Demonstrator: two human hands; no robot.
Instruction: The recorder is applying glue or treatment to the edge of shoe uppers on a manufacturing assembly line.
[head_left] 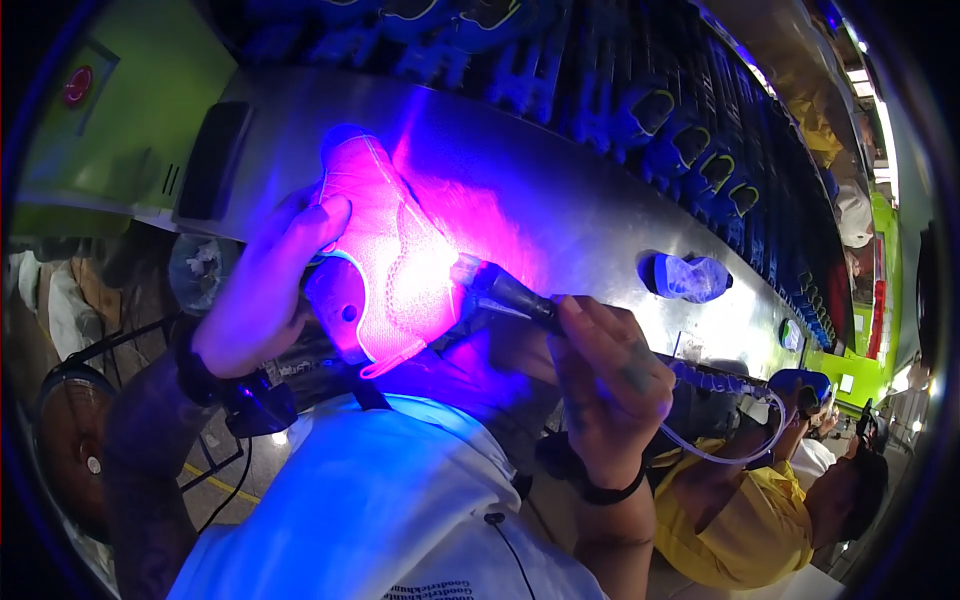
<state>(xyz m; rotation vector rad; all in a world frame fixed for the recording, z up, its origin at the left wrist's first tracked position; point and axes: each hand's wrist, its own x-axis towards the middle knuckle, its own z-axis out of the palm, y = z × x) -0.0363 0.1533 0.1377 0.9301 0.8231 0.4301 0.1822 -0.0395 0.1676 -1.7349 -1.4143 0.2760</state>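
Note:
My left hand (285,265) grips a shoe upper (395,255) fitted over a last, its thumb on the side of the upper. Purple-blue light falls on the upper and makes it glow pink and white. A pull loop hangs at its lower end. In my right hand (615,375) is a flat brush (515,298) with a dark handle, held between thumb and fingers. The brush tip meets the glowing edge of the upper; glare hides the exact contact.
Beyond a metal ledge (590,200), a dark rack or conveyor carries several shoes (690,145). A blue-rimmed dish (692,277) rests on the ledge. Green machine housing (110,120) stands at the left. A co-worker in yellow (740,520) sits at the right, near a clear hose (725,458).

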